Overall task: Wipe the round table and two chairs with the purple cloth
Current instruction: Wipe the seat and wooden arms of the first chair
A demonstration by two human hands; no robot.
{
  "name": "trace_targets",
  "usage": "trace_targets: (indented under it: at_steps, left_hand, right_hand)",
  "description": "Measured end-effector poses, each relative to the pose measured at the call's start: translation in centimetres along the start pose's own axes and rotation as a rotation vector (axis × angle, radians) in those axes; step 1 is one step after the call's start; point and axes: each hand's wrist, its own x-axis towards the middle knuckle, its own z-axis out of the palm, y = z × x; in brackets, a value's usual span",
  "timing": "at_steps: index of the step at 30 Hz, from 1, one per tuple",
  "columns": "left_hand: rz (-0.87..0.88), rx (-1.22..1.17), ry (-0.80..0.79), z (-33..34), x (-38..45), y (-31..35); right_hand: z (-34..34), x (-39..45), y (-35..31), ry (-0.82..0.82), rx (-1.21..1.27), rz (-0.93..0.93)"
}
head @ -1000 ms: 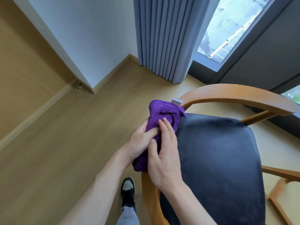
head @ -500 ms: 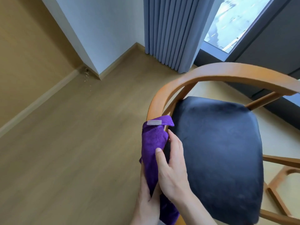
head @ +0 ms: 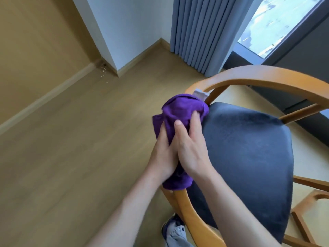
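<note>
A wooden chair (head: 267, 75) with a curved orange-brown rail and a dark blue padded seat (head: 245, 157) fills the right half of the view. The purple cloth (head: 181, 111) is wrapped around the rail's left arm, its white label poking out at the top. My left hand (head: 162, 154) grips the cloth from the outer side of the rail. My right hand (head: 190, 148) grips it from the seat side, fingers curled over the fabric. The rail under the cloth is hidden. The round table is out of view.
Wood-look floor (head: 80, 157) spreads to the left. A white wall corner (head: 114, 50) with skirting stands at the back, grey curtains (head: 201, 32) and a window (head: 277, 24) behind the chair. My shoe (head: 173, 227) is beside the chair's front leg.
Both hands slid the cloth along the chair's arm rail, down toward me half a second ago and now back up toward the backrest. The camera view shifted with the motion.
</note>
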Motion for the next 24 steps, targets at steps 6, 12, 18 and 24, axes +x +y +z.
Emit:
trace_targets:
  at_steps: [6,12,18,24]
  left_hand:
    - [-0.065,-0.088,-0.147,-0.6,8.7,5.1]
    - [-0.246,-0.183,-0.113,-1.2,10.8,5.6]
    - [-0.380,-0.625,0.014,-2.0,7.5,1.9]
    - [-0.414,-0.617,-0.060,-3.0,1.9,-2.8]
  right_hand:
    - [-0.5,9.4,-0.7,-0.050,-0.377,-0.012]
    - [-1.0,10.6,-1.2,-0.025,-0.347,0.044]
    - [-2.0,4.3,0.3,0.230,-0.120,-0.018]
    - [-0.7,-0.8,2.0,0.221,-0.147,0.010]
